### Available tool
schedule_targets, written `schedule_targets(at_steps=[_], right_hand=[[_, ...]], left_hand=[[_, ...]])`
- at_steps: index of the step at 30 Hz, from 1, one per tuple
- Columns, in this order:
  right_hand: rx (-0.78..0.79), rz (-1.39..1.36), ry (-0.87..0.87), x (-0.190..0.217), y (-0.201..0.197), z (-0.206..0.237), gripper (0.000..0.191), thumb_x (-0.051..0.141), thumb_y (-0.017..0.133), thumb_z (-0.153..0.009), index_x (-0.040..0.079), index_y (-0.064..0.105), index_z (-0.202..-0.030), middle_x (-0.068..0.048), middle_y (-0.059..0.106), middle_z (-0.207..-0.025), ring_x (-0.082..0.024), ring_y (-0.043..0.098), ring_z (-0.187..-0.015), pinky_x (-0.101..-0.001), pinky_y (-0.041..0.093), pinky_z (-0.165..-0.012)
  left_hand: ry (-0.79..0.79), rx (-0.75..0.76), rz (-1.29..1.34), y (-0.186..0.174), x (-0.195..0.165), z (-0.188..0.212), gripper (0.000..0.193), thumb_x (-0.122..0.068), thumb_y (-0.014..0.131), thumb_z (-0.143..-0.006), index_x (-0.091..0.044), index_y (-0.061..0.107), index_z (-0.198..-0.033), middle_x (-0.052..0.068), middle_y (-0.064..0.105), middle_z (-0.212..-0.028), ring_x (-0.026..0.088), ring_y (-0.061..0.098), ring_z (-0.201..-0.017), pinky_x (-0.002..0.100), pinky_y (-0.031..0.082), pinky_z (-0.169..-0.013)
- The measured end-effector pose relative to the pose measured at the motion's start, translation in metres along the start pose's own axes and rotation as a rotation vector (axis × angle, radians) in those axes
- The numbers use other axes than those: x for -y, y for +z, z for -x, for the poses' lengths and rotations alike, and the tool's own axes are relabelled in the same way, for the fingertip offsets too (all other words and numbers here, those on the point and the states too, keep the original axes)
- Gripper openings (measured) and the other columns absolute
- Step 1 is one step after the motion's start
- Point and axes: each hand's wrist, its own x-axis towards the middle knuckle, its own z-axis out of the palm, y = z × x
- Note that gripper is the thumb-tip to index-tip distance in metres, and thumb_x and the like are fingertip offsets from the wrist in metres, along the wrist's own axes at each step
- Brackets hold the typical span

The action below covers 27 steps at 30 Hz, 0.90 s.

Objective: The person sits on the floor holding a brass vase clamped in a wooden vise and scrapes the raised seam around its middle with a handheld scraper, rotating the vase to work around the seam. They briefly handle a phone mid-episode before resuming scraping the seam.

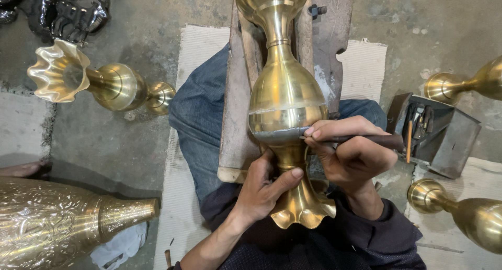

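The right hand (350, 155) pinches a carving tool (366, 139) against the brass vase (285, 100), tip at nine o'clock. The left hand (264, 189) grips its stem.

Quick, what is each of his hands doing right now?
Left hand: closed around the neck of the brass vase, steadying it.
Right hand: closed on a dark-handled engraving tool, tip against the vase.

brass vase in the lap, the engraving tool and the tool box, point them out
brass vase (285, 92), head view, on its polished belly
engraving tool (384, 141), head view, on its dark handle
tool box (455, 139), head view, on its grey side wall
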Motion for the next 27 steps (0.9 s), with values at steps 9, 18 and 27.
schedule_targets(at_steps=[9,18,27], right_hand=[[0.04,0.011,-0.045,0.0,-0.003,-0.002,0.045,-0.007,0.079,-0.085,0.005,0.042,-0.062,-0.02,0.071,-0.09,-0.023,0.076,-0.082,-0.0339,0.068,-0.072],[-0.004,-0.26,0.24,-0.004,-0.01,0.007,0.045,-0.01,0.078,-0.089,0.007,0.042,-0.069,-0.018,0.069,-0.102,-0.02,0.074,-0.089,-0.0311,0.068,-0.079],[-0.207,-0.5,0.507,-0.019,-0.017,0.014,0.043,-0.021,0.072,-0.09,0.005,0.044,-0.071,-0.017,0.067,-0.097,-0.021,0.073,-0.089,-0.0357,0.064,-0.088]], left_hand=[[-0.012,-0.017,-0.058,-0.002,0.008,0.001,0.058,-0.038,0.068,-0.097,0.007,0.057,-0.13,0.013,0.073,-0.102,0.017,0.071,-0.093,0.031,0.058,-0.085],[-0.125,0.142,0.402,-0.016,0.017,-0.005,0.065,-0.032,0.074,-0.091,0.008,0.053,-0.137,0.014,0.068,-0.117,0.019,0.066,-0.105,0.033,0.055,-0.093],[0.016,-0.005,-0.096,-0.014,0.005,0.001,0.074,-0.04,0.081,-0.083,0.005,0.054,-0.135,0.015,0.071,-0.117,0.021,0.07,-0.109,0.035,0.056,-0.098]])
